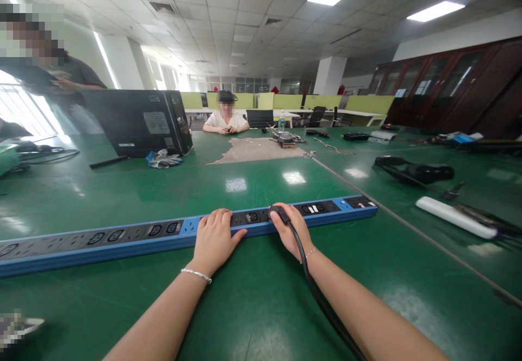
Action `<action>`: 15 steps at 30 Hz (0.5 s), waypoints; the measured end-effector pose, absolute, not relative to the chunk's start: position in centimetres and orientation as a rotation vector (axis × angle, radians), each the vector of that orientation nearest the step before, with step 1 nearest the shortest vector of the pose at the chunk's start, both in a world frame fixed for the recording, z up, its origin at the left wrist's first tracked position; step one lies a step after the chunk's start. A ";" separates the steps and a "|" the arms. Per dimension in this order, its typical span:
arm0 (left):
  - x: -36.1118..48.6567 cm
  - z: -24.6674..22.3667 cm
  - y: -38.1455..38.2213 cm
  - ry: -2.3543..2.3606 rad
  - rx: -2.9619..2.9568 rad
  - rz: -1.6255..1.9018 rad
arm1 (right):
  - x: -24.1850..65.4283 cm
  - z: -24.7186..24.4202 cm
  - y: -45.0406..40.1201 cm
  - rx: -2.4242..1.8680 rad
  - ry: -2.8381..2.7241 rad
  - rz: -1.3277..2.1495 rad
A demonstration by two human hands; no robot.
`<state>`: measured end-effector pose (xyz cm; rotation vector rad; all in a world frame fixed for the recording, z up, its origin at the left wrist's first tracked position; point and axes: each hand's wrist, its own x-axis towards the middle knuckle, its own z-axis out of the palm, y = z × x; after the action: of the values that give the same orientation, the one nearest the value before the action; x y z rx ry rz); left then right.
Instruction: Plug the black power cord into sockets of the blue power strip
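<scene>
The left hand (212,241) is clasping the blue power strip (142,246), fingers spanning its top and thumb lying toward the near edge. The right hand (305,233) is gripping the black plug (278,210) against the strip's top face; I am not able to tell whether it is seated. The strip is lying under both hands, extending well past the left hand and less far past the right, on the desk (101,301).

Handling: I am judging the strip rigid, moderately heavy and smooth-sided; gripping both long edges is suiting it. I am treating the plug as light and firm, its cable (316,290) as flexible but springy, so I am favouring the plug body over the cable.

Count: I am registering one strip, one plug, one cable trailing nearward from the right hand, two bracelets, one computer case (138,122) beyond the left hand, and one white bar (454,217) rightward of the right hand.
</scene>
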<state>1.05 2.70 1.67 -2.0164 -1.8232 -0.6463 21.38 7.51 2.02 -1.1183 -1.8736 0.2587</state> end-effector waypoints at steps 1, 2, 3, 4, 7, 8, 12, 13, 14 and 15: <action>1.1 1.6 2.7 -1.826 -2.014 -0.653 | 20.6 2.2 7.2 -1.122 -1.893 0.276; 1.1 1.6 2.7 -1.828 -2.014 -0.660 | 19.7 2.3 7.0 -1.130 -1.922 0.283; 1.1 1.5 2.7 -1.827 -2.018 -0.669 | 18.8 2.4 6.9 -1.143 -1.954 0.282; 1.1 1.5 2.8 -1.824 -2.022 -0.683 | 17.8 2.4 6.8 -1.169 -1.971 0.266; 1.0 1.3 2.9 -1.842 -2.007 -0.767 | 14.9 2.5 6.6 -1.234 -2.009 0.227; 1.0 1.3 2.9 -1.858 -1.991 -0.807 | 14.0 2.5 6.5 -1.249 -2.013 0.220; 1.1 1.5 2.9 -1.869 -2.031 -0.926 | 12.3 2.6 5.9 -1.300 -2.008 0.163; 1.1 1.6 2.9 -1.848 -2.077 -0.933 | 12.3 2.6 5.8 -1.308 -2.019 0.154; 1.1 1.6 2.9 -1.829 -2.121 -0.935 | 12.3 2.7 5.6 -1.317 -2.033 0.147; 1.2 1.7 3.0 -1.814 -2.156 -0.939 | 12.3 2.7 5.5 -1.327 -2.048 0.141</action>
<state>1.16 2.96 1.67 -2.1557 -1.8139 -0.9393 12.33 5.53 2.74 -1.3265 -2.0476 0.1408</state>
